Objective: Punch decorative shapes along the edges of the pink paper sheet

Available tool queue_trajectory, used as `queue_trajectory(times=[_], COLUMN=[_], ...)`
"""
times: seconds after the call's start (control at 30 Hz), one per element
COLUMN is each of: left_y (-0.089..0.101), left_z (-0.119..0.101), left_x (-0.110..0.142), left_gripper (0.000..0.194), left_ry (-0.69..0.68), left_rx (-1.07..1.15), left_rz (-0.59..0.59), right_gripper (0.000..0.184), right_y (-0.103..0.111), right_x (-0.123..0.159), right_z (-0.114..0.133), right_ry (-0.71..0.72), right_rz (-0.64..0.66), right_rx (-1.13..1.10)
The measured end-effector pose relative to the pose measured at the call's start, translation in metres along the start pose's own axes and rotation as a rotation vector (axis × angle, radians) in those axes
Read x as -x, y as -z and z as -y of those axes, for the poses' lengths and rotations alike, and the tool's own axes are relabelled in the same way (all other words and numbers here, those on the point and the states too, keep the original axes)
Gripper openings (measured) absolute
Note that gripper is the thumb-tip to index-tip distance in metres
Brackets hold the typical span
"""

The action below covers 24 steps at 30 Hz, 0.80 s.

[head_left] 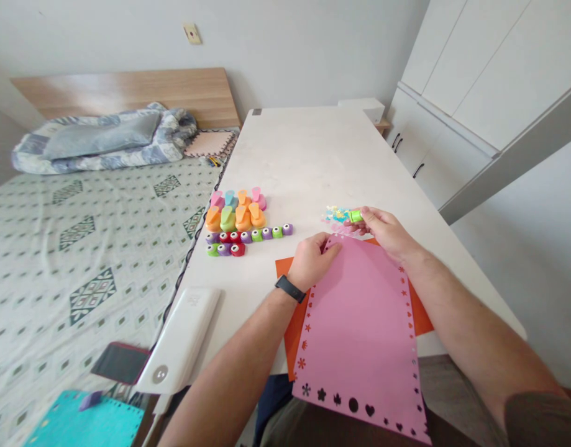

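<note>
A pink sheet of paper (pixel 360 323) with small shapes punched along its edges slants down from the table toward my lap. My left hand (pixel 313 257) pinches its far left corner between thumb and fingers. Above the sheet's far edge, my right hand (pixel 381 230) grips a small green craft punch (pixel 355 215). Whether the punch touches the paper is hard to see. Under the pink sheet lies an orange sheet (pixel 420 310). Beyond the punch is a scatter of tiny paper cutouts (pixel 334 214) in yellow, blue and pink.
Rows of larger craft punches (pixel 242 218) and small punches (pixel 223 249) stand left of my hands. A white power bank (pixel 182 338) with a cable lies at the table's (pixel 304 149) left edge. Past it are a phone (pixel 121 362), a turquoise sheet (pixel 80 422) and a bed (pixel 80 248).
</note>
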<state>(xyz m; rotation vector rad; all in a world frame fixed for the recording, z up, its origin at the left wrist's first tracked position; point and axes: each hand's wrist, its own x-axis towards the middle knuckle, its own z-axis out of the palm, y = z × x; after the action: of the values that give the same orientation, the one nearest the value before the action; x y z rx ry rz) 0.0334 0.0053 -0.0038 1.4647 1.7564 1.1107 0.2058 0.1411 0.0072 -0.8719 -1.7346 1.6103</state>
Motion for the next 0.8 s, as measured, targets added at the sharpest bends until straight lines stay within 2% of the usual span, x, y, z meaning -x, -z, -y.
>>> queue_trajectory(times=[0.27,0.57,0.7,0.8], left_y=[-0.0003,0.0018,0.002,0.0018], left_z=[-0.0037,-0.0035,-0.0023,-0.0018], left_x=[0.0021,0.0019,0.0019,0.0021], left_gripper=[0.023,0.023,0.023,0.022], left_ry=[0.001,-0.012,-0.021,-0.023], left_rx=[-0.026,-0.036,-0.043,-0.049], left_rz=[-0.004,-0.016,-0.02,-0.031], right_gripper=[0.046,0.049,0.047,0.046], right_y=[0.0009,0.0009,0.0024,0.0056], right_x=[-0.0046,-0.0016,-0.0036,-0.0043], right_z=[-0.0062,-0.0025,-0.0052,-0.0089], right_ry=[-0.051,-0.02,0.034,0.074], right_rz=[-0.019,-0.057,-0.079,-0.098], right_rx=[-0.022,0.202,0.212,0.31])
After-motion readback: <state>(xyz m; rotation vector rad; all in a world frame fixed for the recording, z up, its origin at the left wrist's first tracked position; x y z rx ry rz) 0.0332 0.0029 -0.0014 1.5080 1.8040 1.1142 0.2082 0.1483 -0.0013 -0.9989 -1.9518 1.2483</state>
